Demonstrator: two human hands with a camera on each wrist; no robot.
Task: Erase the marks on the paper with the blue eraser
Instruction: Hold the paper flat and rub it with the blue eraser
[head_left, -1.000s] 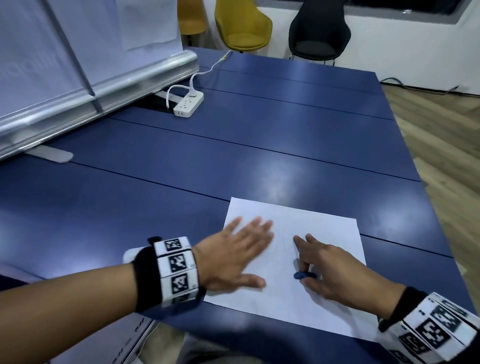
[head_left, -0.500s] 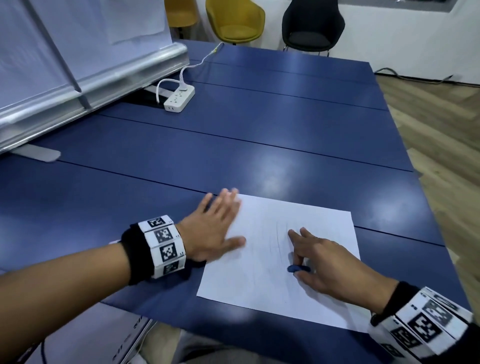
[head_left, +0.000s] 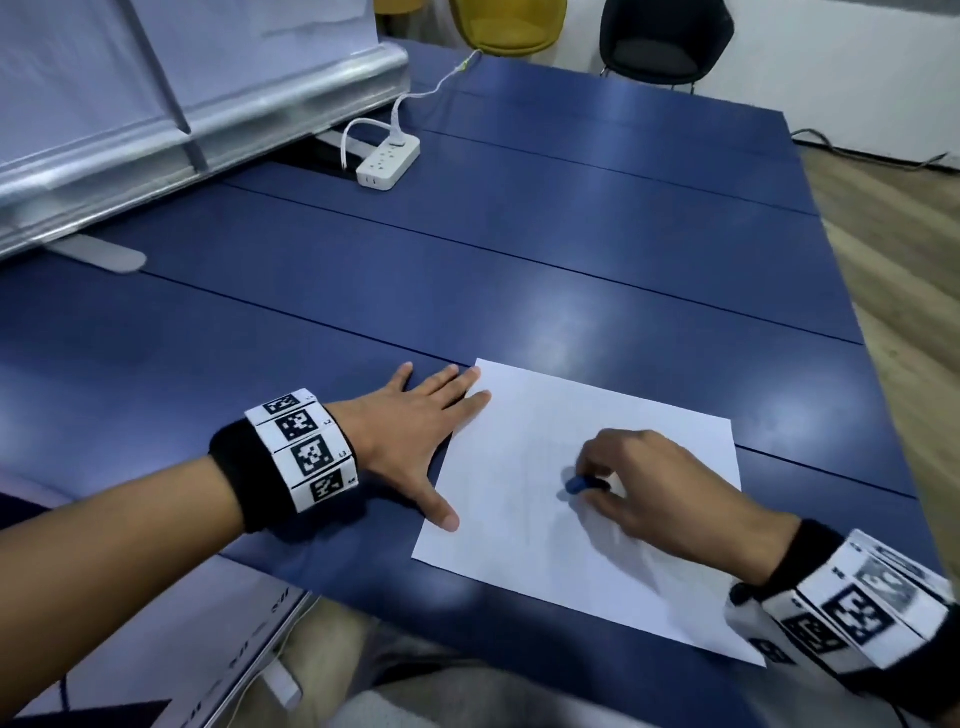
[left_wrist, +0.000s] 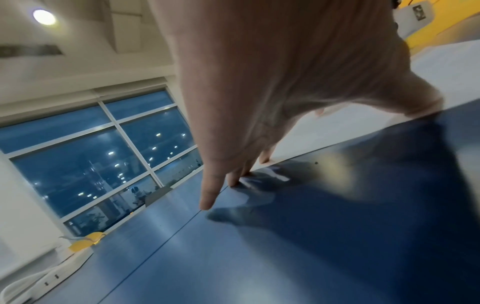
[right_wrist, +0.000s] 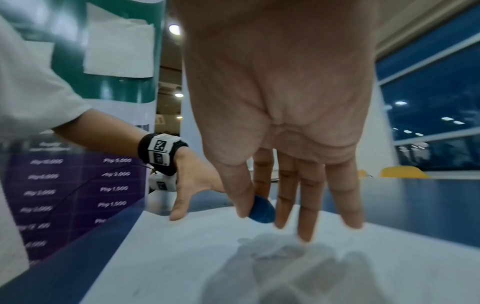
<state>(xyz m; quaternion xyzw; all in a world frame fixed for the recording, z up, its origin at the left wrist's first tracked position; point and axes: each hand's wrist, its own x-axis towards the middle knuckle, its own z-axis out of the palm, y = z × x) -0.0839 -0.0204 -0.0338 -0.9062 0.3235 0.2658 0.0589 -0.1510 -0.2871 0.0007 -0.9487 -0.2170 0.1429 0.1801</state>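
Right hand (head_left: 660, 488): over the middle of the paper, thumb and fingers pinching the eraser; the other fingers point down toward the sheet.
Eraser (head_left: 577, 485): small and blue, held at the right hand's fingertips, low over the paper; in the right wrist view it sits between the thumb and a finger; actual contact with the sheet is hard to tell.
Paper (head_left: 524, 499): a white sheet lying flat on the counter (head_left: 519, 291) near its front edge; any marks are too faint to make out.
Left hand (head_left: 415, 431): flat and spread, palm down, mostly on the counter at the paper's left edge; the thumb tip and one fingertip lie on the sheet, gripping nothing.
Power strip (head_left: 387, 162): white, at the far left of the counter, with a cord plugged in.
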